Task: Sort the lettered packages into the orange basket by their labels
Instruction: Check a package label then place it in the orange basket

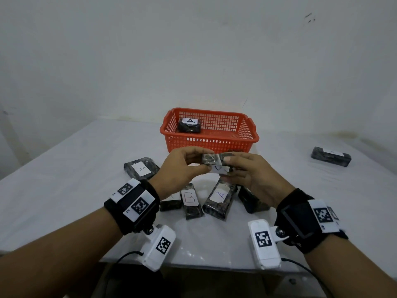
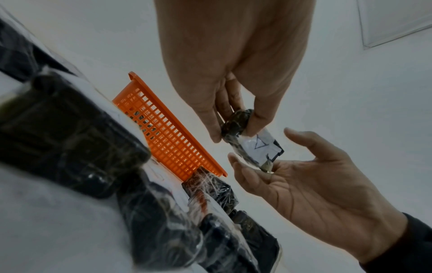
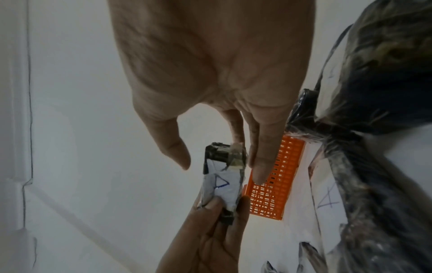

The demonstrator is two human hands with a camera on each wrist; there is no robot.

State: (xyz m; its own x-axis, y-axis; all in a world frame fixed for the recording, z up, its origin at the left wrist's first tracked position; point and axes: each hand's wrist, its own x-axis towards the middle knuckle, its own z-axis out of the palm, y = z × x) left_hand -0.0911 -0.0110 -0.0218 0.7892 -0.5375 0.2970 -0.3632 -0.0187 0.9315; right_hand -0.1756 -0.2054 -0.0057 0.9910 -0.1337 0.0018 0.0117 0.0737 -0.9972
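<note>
Leftmost on the white table (image 1: pixel 64 168) lay a package marked A (image 1: pixel 140 168). Next, the left hand (image 1: pixel 180 168) pinched one end of a small wrapped package (image 1: pixel 212 161) between thumb and fingertips, holding it in the air in front of the orange basket (image 1: pixel 214 143), where another A package (image 1: pixel 189 125) sat inside. Beneath the hands lay packages marked B (image 1: pixel 190 201) and A (image 1: pixel 220 197). The right hand (image 1: pixel 247 171) had its fingers against the held package's other end, thumb apart, fingers relaxed. Far right lay one more package (image 1: pixel 330 156), label unreadable.
</note>
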